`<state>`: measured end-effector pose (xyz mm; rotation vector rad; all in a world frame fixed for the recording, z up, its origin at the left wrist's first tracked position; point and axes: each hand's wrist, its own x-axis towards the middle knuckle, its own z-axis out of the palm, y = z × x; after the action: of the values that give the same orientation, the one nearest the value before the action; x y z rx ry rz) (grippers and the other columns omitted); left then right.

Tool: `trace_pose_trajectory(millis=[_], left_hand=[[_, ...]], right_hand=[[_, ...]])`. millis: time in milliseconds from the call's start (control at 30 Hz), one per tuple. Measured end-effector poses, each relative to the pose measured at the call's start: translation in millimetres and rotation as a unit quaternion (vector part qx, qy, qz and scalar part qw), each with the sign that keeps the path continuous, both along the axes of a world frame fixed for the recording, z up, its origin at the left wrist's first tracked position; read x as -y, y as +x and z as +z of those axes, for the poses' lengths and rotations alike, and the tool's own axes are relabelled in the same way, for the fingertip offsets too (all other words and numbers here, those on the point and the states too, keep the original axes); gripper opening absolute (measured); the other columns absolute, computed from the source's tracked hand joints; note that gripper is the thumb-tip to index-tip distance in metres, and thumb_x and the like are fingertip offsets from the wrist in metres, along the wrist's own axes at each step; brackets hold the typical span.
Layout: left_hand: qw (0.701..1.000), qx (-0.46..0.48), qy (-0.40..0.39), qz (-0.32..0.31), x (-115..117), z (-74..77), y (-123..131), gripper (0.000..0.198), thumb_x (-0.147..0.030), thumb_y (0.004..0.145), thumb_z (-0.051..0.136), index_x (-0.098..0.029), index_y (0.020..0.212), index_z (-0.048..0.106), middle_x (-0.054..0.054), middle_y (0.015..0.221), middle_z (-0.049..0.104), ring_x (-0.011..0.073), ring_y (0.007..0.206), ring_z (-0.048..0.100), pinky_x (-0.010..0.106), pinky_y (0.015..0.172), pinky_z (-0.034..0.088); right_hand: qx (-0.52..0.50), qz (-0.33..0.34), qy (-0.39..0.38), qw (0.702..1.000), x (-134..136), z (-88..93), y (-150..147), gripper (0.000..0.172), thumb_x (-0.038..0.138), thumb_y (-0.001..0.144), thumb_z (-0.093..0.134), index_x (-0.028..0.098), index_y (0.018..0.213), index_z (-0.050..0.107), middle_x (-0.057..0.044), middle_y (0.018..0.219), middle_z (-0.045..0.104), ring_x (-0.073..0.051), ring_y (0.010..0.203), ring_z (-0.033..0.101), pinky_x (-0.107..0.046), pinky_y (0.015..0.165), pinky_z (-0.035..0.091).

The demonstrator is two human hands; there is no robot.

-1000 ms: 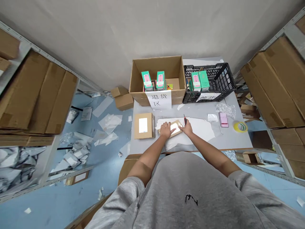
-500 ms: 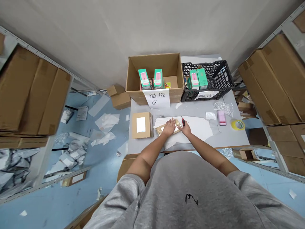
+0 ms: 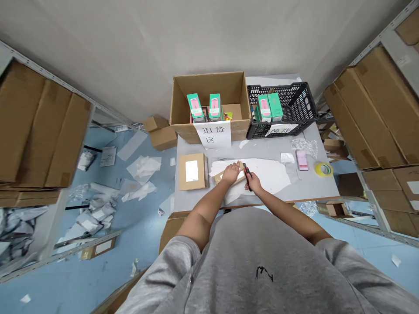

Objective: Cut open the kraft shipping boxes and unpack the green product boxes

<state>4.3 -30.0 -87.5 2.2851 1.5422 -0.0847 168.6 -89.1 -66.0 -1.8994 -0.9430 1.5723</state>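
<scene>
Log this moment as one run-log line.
left hand: pressing flat cardboard package | right hand: gripping utility knife | beneath package: white packing sheet

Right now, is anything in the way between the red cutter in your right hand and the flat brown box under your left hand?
Nothing visible is in the way. The box cutter in the right hand sits just beside the edge of the cardboard parcel, with nothing between them. The left hand rests on top of the parcel, farther from the blade side.

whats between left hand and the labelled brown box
In the head view, white paper and the end of a kraft package lie between the left hand and the box.
</scene>
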Motion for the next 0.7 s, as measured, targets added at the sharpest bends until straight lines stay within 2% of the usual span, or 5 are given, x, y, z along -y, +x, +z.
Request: trace_pose_trajectory(millis=[167,333,433,567,700], left_hand=[[1.000,-0.004,0.003,0.008,-4.4,-0.9,1.6,0.058,-0.035,0.118,0.038,-0.012,0.172,0.042,0.024,0.149,0.066,0.0314,0.129,0.067,0.042,0.112,0.048],[1.000,0.003,0.016,0.008,0.2,0.2,2.5,0.059,-0.038,0.118,0.041,-0.014,0.172,0.043,0.023,0.141,0.069,0.0323,0.127,0.067,0.043,0.111,0.048],[1.000,0.003,0.014,0.013,3.8,2.2,1.7,0.060,-0.041,0.118,0.042,-0.015,0.172,0.043,0.022,0.142,0.068,0.0329,0.129,0.066,0.044,0.112,0.047],[1.000,0.014,0.016,0.017,4.8,4.2,-1.5,0.062,-0.046,0.117,0.045,-0.018,0.172,0.044,0.021,0.143,0.066,0.0338,0.131,0.064,0.044,0.113,0.046],[0.999,0.034,0.024,-0.008,-3.9,6.3,-10.4,0.062,-0.047,0.115,0.049,-0.020,0.171,0.045,0.020,0.145,0.065,0.0332,0.134,0.062,0.044,0.116,0.044]], right_hand=[[0.030,0.011,-0.007,0.999,4.4,6.2,4.4,0.029,0.056,0.112,0.050,0.028,0.107,0.052,0.008,0.061,0.057,-0.017,0.045,0.062,-0.024,0.044,0.052],[0.060,0.033,-0.009,0.998,-9.0,11.2,-6.4,0.026,0.053,0.113,0.050,0.027,0.113,0.056,0.007,0.058,0.057,-0.019,0.043,0.061,-0.026,0.044,0.049],[0.057,0.036,-0.009,0.998,-5.0,10.7,-8.9,0.024,0.049,0.114,0.047,0.027,0.115,0.056,0.007,0.057,0.057,-0.020,0.043,0.061,-0.027,0.044,0.049],[0.047,0.060,-0.014,0.997,7.6,7.9,6.7,0.025,0.053,0.111,0.053,0.028,0.113,0.057,0.008,0.059,0.056,-0.018,0.042,0.058,-0.025,0.043,0.047],[0.052,0.044,-0.003,0.998,-0.5,6.2,29.5,0.028,0.056,0.108,0.054,0.028,0.109,0.057,0.008,0.061,0.058,-0.015,0.044,0.056,-0.023,0.043,0.048]])
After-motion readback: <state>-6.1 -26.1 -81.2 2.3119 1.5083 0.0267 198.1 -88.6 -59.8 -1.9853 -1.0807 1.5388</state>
